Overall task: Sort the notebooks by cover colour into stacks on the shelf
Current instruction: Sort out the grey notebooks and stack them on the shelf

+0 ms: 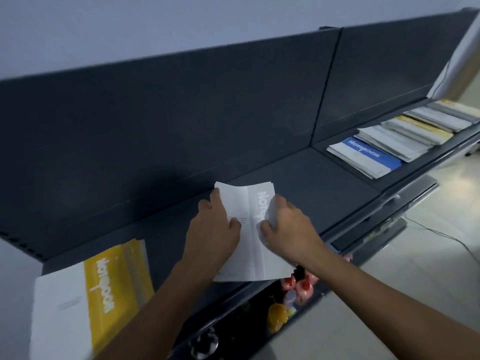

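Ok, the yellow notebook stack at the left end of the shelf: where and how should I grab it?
Grip the yellow notebook by its near short edge, coming from the front. It lies flat on the shelf with that end hanging past the lip, so fingers can probably slip underneath. The back panel blocks the far side.

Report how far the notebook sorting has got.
Done: a yellow notebook stack lies at the shelf's left end. In hand: the left hand and right hand hold grey notebooks at its middle. Left: the overlapping row on the right, led by a blue notebook.
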`<state>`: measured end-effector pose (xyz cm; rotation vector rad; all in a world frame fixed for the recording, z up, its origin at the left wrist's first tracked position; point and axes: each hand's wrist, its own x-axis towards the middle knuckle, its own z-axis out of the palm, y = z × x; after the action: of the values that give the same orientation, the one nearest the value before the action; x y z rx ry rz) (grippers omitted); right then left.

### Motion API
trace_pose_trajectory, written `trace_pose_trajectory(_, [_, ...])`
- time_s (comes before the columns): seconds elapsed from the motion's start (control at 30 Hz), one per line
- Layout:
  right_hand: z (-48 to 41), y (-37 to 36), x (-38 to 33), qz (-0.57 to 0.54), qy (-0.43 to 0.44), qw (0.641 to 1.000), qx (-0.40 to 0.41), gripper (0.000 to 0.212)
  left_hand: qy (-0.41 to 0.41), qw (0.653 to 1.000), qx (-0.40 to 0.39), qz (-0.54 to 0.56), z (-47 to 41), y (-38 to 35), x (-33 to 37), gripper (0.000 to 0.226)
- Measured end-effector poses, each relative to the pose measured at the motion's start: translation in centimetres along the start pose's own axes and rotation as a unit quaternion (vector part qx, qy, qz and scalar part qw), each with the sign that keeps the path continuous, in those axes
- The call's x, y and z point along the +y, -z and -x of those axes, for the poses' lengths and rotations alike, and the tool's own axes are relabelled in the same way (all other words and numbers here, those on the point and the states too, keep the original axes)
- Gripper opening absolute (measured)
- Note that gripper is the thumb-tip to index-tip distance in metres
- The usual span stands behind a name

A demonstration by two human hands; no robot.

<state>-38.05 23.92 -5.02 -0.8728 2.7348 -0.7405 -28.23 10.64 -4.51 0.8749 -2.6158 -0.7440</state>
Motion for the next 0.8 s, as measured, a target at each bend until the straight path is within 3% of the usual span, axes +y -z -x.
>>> trace_pose_trajectory(0.4, [-4.6,10.3,18.3,0.02,-0.049,0.996,0.071,0.053,-0.069,0.997,-0.039,-0.011,-5.5,-12.2,18.1,0.067])
trace_pose_trajectory(0.63, [-6.4,15.0,25.1,0.034,-0.074,0.991,0.107,0.031,-0.099,0.993,-0.065,-0.01,-8.9,-16.7,25.6,0.069])
trace_pose_trajectory(0.8, [-8.8,17.5,29.3,0.022,-0.117,0.986,0.112,0.029,-0.13,0.987,-0.093,0.001,-11.9,-20.2,29.9,0.06])
